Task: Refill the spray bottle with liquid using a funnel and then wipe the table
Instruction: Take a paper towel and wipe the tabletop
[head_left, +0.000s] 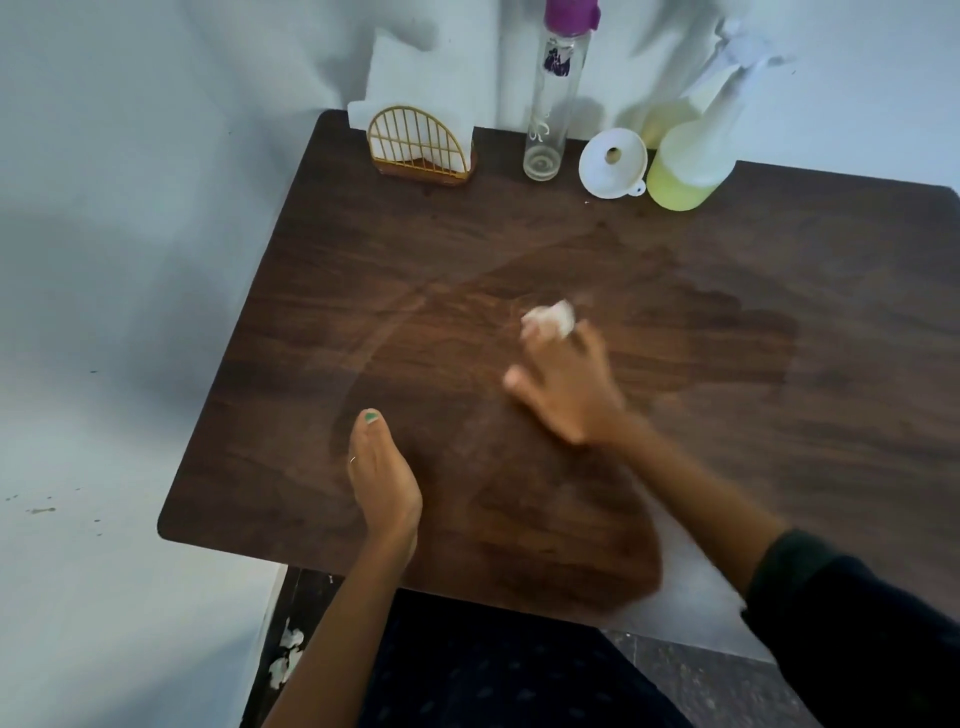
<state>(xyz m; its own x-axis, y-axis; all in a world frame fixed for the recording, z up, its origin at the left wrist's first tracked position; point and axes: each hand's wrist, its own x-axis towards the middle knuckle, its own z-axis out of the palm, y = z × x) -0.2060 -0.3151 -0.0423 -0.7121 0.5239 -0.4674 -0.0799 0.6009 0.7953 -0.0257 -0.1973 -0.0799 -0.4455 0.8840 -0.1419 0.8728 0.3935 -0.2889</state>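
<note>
Both hands are on the wooden table (779, 467): my right hand (566, 387), blurred, presses a crumpled white tissue (549, 318) under its fingertips onto the damp patch at centre, while my left hand (382, 478) rests edge-on nearer the left, fingers together and holding nothing, likely to steady me. Along the far edge, clear of the wiping, stand the spray bottle (691, 156) part-filled with yellow liquid, the white funnel (613, 163), an empty glass bottle (553, 104) and a gold napkin holder (418, 148).
</note>
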